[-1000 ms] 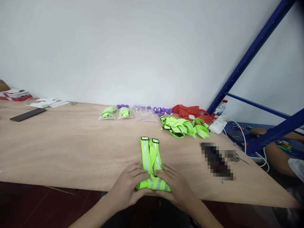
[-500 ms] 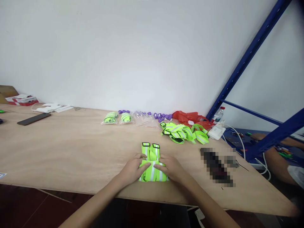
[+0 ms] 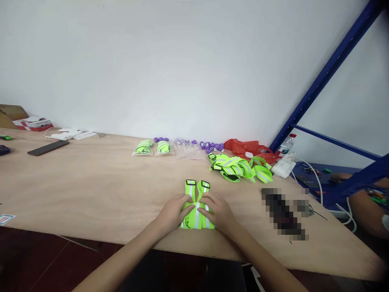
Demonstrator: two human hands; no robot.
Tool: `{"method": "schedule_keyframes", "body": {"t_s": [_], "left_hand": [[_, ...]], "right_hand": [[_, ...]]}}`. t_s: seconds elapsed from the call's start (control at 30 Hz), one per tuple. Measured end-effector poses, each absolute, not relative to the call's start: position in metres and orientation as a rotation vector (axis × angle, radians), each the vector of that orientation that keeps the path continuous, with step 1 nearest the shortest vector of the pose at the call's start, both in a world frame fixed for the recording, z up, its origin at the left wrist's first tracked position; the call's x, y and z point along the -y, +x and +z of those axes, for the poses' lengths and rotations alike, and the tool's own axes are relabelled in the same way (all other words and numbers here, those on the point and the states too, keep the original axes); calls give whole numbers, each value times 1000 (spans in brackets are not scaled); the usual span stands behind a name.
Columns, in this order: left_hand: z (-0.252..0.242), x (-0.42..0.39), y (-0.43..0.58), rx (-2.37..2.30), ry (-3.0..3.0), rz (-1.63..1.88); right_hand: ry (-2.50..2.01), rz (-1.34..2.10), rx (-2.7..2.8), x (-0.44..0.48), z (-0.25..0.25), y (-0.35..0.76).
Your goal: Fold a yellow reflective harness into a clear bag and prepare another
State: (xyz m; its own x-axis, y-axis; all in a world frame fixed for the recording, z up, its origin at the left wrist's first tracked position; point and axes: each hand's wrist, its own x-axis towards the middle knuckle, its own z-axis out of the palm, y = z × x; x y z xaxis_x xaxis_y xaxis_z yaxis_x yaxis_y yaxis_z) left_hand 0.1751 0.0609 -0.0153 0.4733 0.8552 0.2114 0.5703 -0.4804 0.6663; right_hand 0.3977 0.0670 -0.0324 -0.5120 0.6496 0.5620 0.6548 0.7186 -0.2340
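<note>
Left grip (image 3: 177, 210) and right grip (image 3: 216, 211) pinch the folded green straps (image 3: 193, 220), partly hiding them

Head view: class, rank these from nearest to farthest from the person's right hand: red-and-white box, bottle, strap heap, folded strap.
1. Folded strap: touching the right hand.
2. Strap heap: just beyond, slightly right.
3. Bottle: back right, by the blue frame.
4. Red-and-white box: far left.

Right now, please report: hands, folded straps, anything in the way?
Left hand, right hand: both on folded yellow-green straps. Black buckles show at far end. Nothing seen blocking; strap pile lies beyond, apart.
</note>
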Motion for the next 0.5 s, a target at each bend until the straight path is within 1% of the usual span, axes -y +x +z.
{"method": "schedule_keyframes", "body": {"t_s": [0.1, 0.23, 0.37, 0.5], "left_hand": [[-18, -65, 175, -1194, 2230, 726], [-15, -68, 177, -1220, 2263, 695], [-8, -65, 174, -1191, 2238, 688], [-8, -49, 167, -1144, 2339, 871]], "right_hand": [[-888, -27, 2346, -60, -34, 396], [-928, 16, 2361, -50, -32, 398], [-1044, 195, 2403, -45, -28, 400], [-1118, 351, 2408, -42, -26, 399]]}}
